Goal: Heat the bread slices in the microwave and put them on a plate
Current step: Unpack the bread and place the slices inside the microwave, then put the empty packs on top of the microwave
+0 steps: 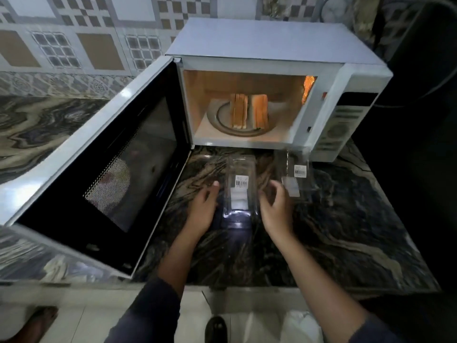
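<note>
A white microwave (272,45) stands at the back of the counter with its door (108,169) swung wide open to the left and its inside lit. Several bread slices (249,111) stand upright in two stacks on the round turntable (217,120). In front of the microwave lies a clear plastic container (238,191) with a barcode label. My left hand (202,209) hovers just left of it and my right hand (275,206) just right of it, both with fingers apart and holding nothing. A second clear container (296,177) lies further right.
The dark marbled counter (358,231) ends at a front edge near my forearms. The open door takes up the left half of the counter. The wall behind is patterned tile. A foot (37,323) and a dark object (216,329) show on the floor below.
</note>
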Motion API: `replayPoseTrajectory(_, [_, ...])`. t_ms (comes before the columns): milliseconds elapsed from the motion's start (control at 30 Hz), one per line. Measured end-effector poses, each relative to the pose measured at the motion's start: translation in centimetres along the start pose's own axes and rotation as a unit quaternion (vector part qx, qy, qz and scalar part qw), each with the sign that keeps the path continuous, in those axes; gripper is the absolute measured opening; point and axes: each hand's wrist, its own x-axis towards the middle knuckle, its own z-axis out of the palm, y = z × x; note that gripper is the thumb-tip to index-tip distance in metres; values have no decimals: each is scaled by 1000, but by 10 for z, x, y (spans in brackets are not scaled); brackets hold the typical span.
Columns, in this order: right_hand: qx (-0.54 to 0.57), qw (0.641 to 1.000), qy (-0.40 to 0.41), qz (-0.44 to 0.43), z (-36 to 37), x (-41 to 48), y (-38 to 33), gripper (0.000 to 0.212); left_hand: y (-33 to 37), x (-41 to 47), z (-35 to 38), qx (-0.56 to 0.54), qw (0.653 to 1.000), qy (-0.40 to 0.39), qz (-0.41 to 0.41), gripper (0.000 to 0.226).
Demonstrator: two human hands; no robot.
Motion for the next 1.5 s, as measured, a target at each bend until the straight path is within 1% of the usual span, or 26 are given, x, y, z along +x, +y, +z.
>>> replayPoseTrajectory(100, [-17,994,-70,85,-7,-8,10,44,-17,-16,7,60,997,-17,-49,29])
replayPoseTrajectory(133, [-11,987,-97,125,-8,-8,12,41,-22,-19,8,89,994,-23,-59,25])
replayPoseTrajectory(167, [-2,980,-118,158,-9,-7,14,37,-25,-22,10,94,993,-21,-67,19])
replayPoseTrajectory(233, [22,967,-150,202,-9,-5,19,23,-19,-31,15,33,995,-13,-95,13])
replayPoseTrajectory(300, [64,954,-174,236,-7,-4,22,10,-11,-39,20,-40,991,-3,-130,18])
replayPoseTrajectory(400, [128,939,-175,267,-9,-7,19,11,-9,-42,23,-119,978,15,-170,21])
replayPoseTrajectory(467, [150,934,-165,278,-10,-7,17,19,-9,-42,22,-142,971,21,-189,17])
replayPoseTrajectory(567, [158,930,-155,292,-9,-6,18,23,-4,-41,20,-171,962,17,-214,9])
replayPoseTrajectory(633, [161,930,-149,296,-8,-5,19,23,1,-41,19,-177,956,24,-231,8])
replayPoseTrajectory(867, [124,931,-167,300,-9,1,16,15,5,-39,17,-170,948,35,-265,10])
replayPoseTrajectory(967, [122,930,-168,303,-9,0,17,13,6,-38,18,-161,948,31,-272,4])
replayPoseTrajectory(1033, [128,933,-161,294,-9,1,17,17,5,-39,18,-165,948,19,-272,7])
replayPoseTrajectory(1133, [126,939,-159,277,-7,4,17,21,4,-41,15,-185,948,-4,-257,4])
replayPoseTrajectory(1267, [93,945,-175,261,-6,8,16,12,4,-45,8,-204,951,-26,-232,1])
replayPoseTrajectory(1400, [79,946,-191,250,-5,8,16,20,3,-45,9,-169,961,6,-220,10])
replayPoseTrajectory(1500, [69,948,-190,246,-3,8,17,21,6,-45,12,-150,962,26,-226,13])
